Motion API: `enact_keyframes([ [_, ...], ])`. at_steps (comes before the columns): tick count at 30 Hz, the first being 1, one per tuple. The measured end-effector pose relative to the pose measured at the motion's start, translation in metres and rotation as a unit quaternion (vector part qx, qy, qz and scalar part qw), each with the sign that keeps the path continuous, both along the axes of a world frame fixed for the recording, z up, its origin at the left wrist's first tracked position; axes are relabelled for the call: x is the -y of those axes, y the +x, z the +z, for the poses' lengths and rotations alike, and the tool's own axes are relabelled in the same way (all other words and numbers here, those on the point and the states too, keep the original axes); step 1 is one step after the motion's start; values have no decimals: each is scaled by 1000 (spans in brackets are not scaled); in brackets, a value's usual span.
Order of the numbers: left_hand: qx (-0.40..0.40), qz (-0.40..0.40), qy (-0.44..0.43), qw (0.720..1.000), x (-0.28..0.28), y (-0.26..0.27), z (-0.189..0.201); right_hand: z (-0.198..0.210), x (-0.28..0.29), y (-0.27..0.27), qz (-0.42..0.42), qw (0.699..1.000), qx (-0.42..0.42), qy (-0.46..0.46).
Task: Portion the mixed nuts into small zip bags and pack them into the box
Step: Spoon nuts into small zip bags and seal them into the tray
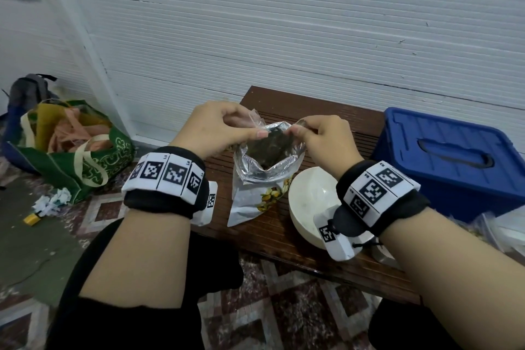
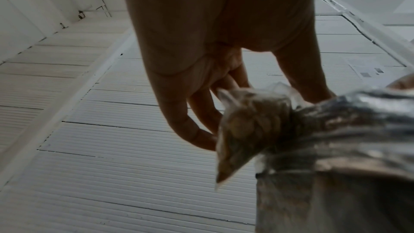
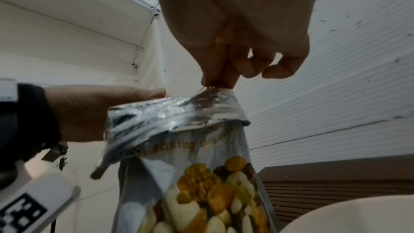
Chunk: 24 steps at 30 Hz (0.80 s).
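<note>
White bowl, hands pinching open nut bag

On the brown desk stands an open foil nut bag, its mouth pulled wide. The left hand pinches the left rim along with a scrap of clear plastic, and the right hand pinches the right rim. A white bowl sits just right of the bag, and a blue box with its lid on stands further right. On the floor to the left lies a green shopping bag.
</note>
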<state>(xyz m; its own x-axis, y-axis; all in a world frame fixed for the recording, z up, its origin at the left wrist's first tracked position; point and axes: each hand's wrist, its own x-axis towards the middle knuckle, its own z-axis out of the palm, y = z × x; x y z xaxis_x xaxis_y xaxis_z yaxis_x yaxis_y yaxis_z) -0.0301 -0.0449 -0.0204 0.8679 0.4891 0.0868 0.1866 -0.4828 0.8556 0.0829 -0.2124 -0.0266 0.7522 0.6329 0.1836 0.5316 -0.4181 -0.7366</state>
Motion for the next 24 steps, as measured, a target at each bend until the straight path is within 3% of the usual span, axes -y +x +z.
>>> enact_keyframes([
  [7, -5, -10, -4, 1000, 1, -2, 2, 0, -1, 0, -18, 996, -65, 52],
  [14, 0, -1, 11, 1000, 1, -4, 2, -3, 1, 10, -138, 977, -104, 124],
  [24, 0, 20, 36, 999, 0, -10, 11, 15, 10, 24, -207, 965, -71, 145],
])
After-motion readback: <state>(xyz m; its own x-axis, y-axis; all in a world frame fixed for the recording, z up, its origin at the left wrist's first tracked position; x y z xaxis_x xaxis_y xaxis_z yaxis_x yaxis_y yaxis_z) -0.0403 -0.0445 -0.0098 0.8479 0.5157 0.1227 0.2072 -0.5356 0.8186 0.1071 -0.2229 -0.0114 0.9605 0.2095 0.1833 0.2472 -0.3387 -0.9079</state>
